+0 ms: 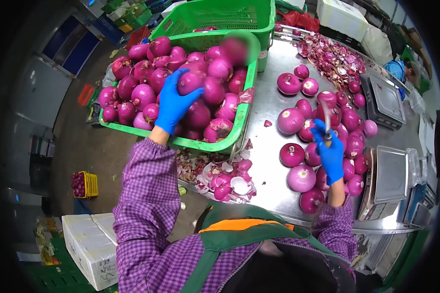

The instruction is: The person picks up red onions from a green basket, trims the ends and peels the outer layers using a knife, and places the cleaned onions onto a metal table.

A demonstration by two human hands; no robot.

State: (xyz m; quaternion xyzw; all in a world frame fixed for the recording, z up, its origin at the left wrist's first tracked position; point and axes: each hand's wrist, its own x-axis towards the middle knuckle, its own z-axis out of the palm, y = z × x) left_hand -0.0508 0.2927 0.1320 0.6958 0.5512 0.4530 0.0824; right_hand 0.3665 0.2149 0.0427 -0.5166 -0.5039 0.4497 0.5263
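My left hand point(173, 103), in a blue glove, reaches into a green crate point(252, 93) heaped with red onions. Its thumb and fingers curve around one red onion point(189, 84) on top of the pile. Over the steel table point(266, 163), my right hand point(331, 155), also gloved in blue, grips a small knife point(326, 117) with a curved blade pointing away from me. Beneath and around that hand lie several loose red onions point(302, 178), smooth and shiny. The handle is mostly hidden by my fingers.
Onion skins point(332, 58) are piled at the table's far end, with more peelings point(227, 180) below the crate. Two scales point(391, 173) stand on the right. Behind is another green crate point(215, 19). A white foam box point(90, 249) sits lower left; a person point(398, 71) is at far right.
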